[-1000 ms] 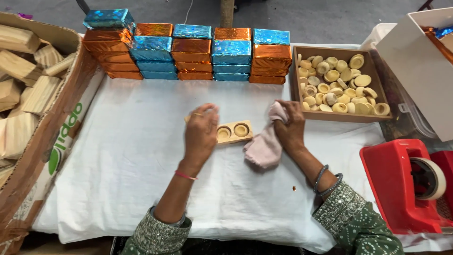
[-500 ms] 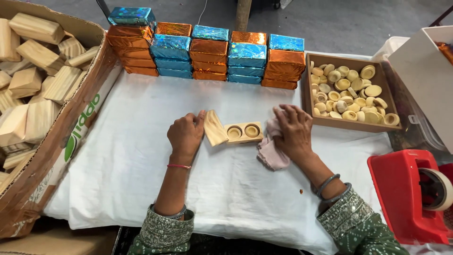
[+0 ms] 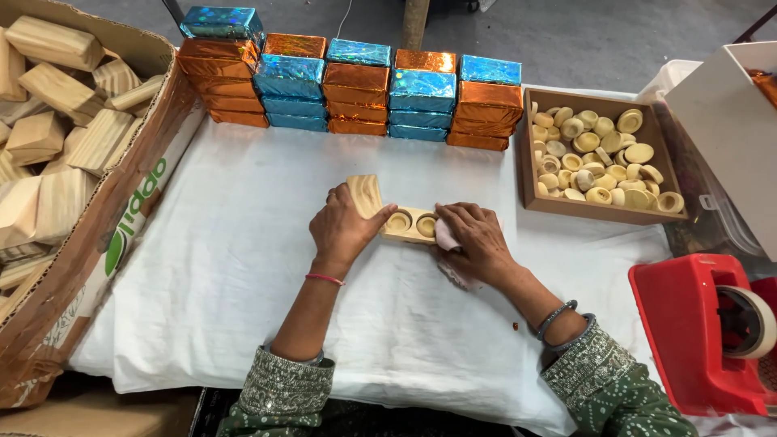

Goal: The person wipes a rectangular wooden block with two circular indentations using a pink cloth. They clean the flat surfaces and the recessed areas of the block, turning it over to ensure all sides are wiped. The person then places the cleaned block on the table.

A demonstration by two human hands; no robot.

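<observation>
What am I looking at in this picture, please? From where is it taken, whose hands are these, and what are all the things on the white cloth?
The picture comes from a camera worn on a person's head, looking down at that person's own two bare hands. No machine is involved.

The left hand holds a pale wooden piece tilted up beside a wooden block with two round hollows. The right hand presses a pinkish cloth against that block.

All this lies on a table under a white sheet. At the back stand stacks of shiny orange and blue wrapped boxes. To the right is a tray of small round wooden cups and a red tape dispenser. To the left, a cardboard box of plain wooden blocks.
</observation>
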